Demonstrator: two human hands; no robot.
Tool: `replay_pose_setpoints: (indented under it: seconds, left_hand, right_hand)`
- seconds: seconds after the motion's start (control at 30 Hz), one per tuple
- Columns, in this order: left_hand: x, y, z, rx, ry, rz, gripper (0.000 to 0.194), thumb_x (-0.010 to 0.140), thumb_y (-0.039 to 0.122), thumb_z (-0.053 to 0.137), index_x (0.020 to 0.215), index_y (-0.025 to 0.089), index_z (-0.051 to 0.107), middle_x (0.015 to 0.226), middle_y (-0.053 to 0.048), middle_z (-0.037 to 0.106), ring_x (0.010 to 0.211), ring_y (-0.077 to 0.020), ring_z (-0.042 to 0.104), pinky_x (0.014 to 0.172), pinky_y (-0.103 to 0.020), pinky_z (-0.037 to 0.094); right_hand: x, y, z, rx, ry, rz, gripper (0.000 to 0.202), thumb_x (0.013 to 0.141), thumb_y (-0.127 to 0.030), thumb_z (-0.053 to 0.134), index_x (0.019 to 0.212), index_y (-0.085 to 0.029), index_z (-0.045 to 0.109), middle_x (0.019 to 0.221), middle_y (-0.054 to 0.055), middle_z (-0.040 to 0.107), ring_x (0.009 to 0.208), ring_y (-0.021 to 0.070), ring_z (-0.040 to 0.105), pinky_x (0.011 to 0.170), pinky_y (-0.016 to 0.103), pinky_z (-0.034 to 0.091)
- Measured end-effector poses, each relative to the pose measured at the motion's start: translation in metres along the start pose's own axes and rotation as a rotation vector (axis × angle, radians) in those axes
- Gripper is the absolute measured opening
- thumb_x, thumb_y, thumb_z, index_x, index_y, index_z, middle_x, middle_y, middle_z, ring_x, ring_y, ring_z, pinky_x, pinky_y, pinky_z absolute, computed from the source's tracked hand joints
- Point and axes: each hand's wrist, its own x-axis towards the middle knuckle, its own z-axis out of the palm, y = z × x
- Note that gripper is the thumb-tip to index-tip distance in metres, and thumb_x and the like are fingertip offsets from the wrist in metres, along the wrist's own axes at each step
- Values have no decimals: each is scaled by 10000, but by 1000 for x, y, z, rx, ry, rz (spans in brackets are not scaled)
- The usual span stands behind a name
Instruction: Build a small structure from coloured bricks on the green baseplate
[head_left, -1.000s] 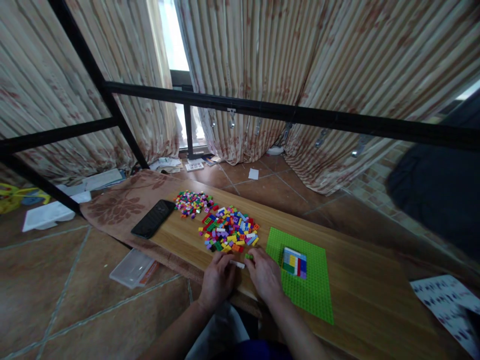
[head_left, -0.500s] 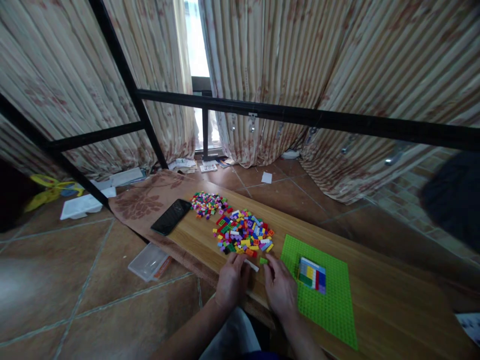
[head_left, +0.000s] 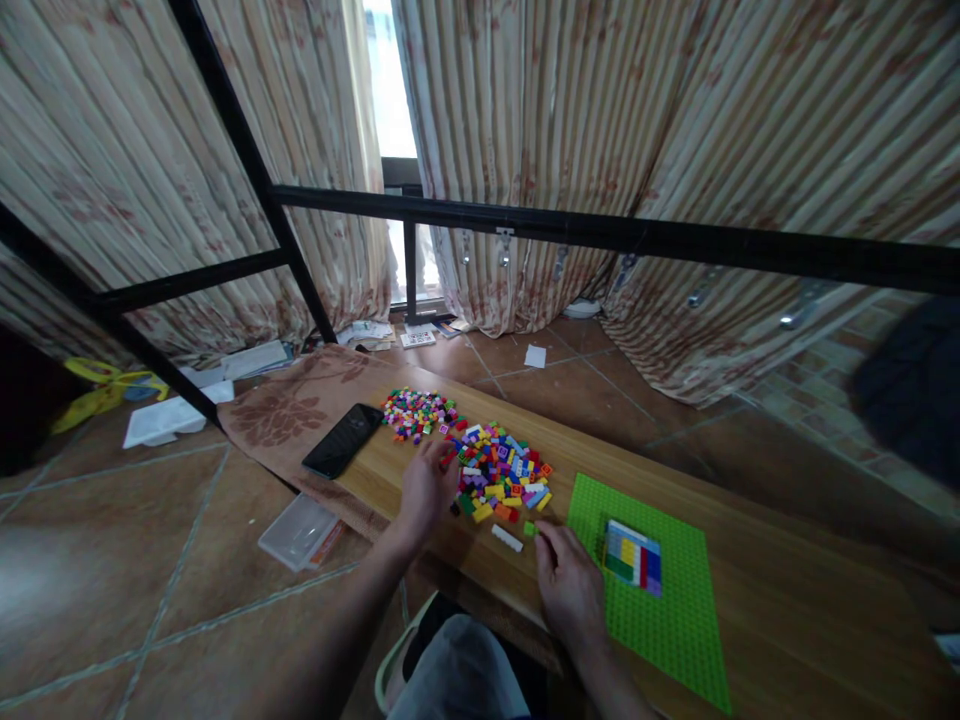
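My left hand (head_left: 429, 488) reaches over the left edge of a pile of mixed toy bricks (head_left: 502, 465). Its fingers are drawn together by a red brick (head_left: 448, 460); whether they grip it is hidden. On the table just below the pile lies a long white brick (head_left: 507, 539). A small lime-green brick (head_left: 530, 528) is beside the fingertips of my right hand (head_left: 571, 580). That hand has its thumb and forefinger slightly apart, nothing visible between them. To its right, a green baseplate (head_left: 671, 620) bears a block of coloured brick rows (head_left: 634, 558).
A second pile of smaller bricks (head_left: 416, 413) lies farther left, beside a black phone (head_left: 342, 441) on a brown cloth (head_left: 281, 405). Below the wooden table (head_left: 780, 600), a clear plastic box (head_left: 298, 532) sits on the tiled floor. A black metal frame (head_left: 525, 217) stands before the curtains.
My left hand has left the white brick and moved left and away from me to the pile's edge. My right hand has stayed near the lime-green brick.
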Motion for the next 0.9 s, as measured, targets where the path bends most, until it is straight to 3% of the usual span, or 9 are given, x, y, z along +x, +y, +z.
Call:
replay_pose_setpoints:
  seconds: [0.13, 0.3, 0.5, 0.73, 0.9]
  left_hand:
    - [53, -5, 0, 306, -160, 23, 227, 890, 247, 488, 1052, 180, 631, 1038, -74, 630, 837, -157, 618, 753, -246, 467]
    - [84, 2, 16, 398, -265, 60, 219, 863, 203, 482, 1014, 186, 639, 1062, -87, 628, 945, -200, 621, 823, -281, 460]
    - [91, 4, 25, 461, -378, 98, 245, 828, 126, 460, 981, 138, 651, 1007, -127, 647, 966, -225, 632, 840, -305, 464]
    - [83, 3, 13, 460, -456, 151, 255, 760, 139, 502, 923, 204, 685, 952, -80, 689, 936, -222, 639, 792, -278, 475]
    - [86, 5, 13, 431, -447, 175, 212, 787, 211, 489, 840, 210, 694, 947, -71, 687, 916, -211, 636, 781, -269, 475]
  right_hand:
    - [1, -1, 0, 8, 10, 6, 246, 925, -262, 407, 1016, -205, 628, 944, 57, 663, 886, 180, 622, 788, 297, 462]
    - [2, -3, -1, 19, 14, 13, 237, 924, -242, 405, 996, -204, 627, 913, 52, 657, 855, 169, 620, 774, 285, 455]
    - [3, -5, -1, 7, 3, 16, 230, 931, -232, 403, 993, -197, 622, 887, 48, 645, 835, 163, 612, 764, 278, 445]
    - [2, -3, 0, 12, -10, 29, 229, 934, -240, 401, 997, -204, 619, 880, 40, 637, 825, 160, 605, 762, 278, 440]
    - [3, -3, 0, 10, 15, 6, 242, 935, -245, 389, 989, -210, 623, 871, 42, 637, 816, 161, 607, 749, 277, 445]
